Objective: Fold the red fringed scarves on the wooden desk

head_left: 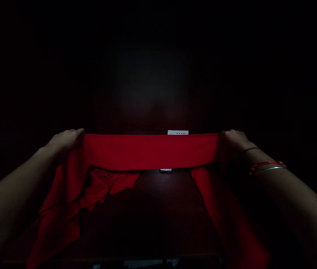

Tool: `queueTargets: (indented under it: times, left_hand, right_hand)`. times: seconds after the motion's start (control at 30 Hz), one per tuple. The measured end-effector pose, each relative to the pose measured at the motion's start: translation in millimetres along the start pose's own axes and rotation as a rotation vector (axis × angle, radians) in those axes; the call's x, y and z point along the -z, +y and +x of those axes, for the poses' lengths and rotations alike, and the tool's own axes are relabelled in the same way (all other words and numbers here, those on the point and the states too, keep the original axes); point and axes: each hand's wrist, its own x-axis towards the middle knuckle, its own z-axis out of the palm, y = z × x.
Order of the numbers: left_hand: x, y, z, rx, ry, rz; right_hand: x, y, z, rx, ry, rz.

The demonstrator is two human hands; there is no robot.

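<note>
A long red cloth is stretched level between my two hands, its middle part held up off a dark table. My left hand grips it at the left, fingers closed over the upper edge. At the other end my right hand is closed on it too, with bracelets on that wrist. Loose lengths of the cloth hang from both hands. The left one is crumpled and folded on the table, and the right one runs down toward the near edge. My fingertips are mostly hidden in shadow and fabric.
Dark wooden table lies below the cloth. A white card or box with small black marks shows just past the cloth's upper edge. Under its lower edge a small pale object peeks out, mostly covered. The surroundings are nearly black.
</note>
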Motion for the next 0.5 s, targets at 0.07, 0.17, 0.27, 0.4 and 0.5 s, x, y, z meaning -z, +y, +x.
queueTargets:
  times: [0.07, 0.17, 0.27, 0.4, 0.5]
  left_hand:
    - [1.9, 5, -4, 0.001, 0.126, 0.045]
    - [-20.0, 8, -24, -0.178, 0.18, 0.084]
    - [-70.5, 12, -62, -0.45, 0.078, 0.043]
    - [-130.8, 22, -129, -0.662, -0.031, -0.084]
    - [-147.8, 26, -165, -0.721, -0.075, -0.098]
  right_hand:
    - [1, 1, -6, -0.023, 0.154, -0.032]
    - [-13, 0, -28, -0.12, 0.262, -0.015]
    - [-46, -6, -66, -0.313, 0.124, 0.091]
    - [-98, -12, -128, -0.462, -0.044, 0.197]
    - [-129, -10, -166, -0.472, -0.099, 0.204]
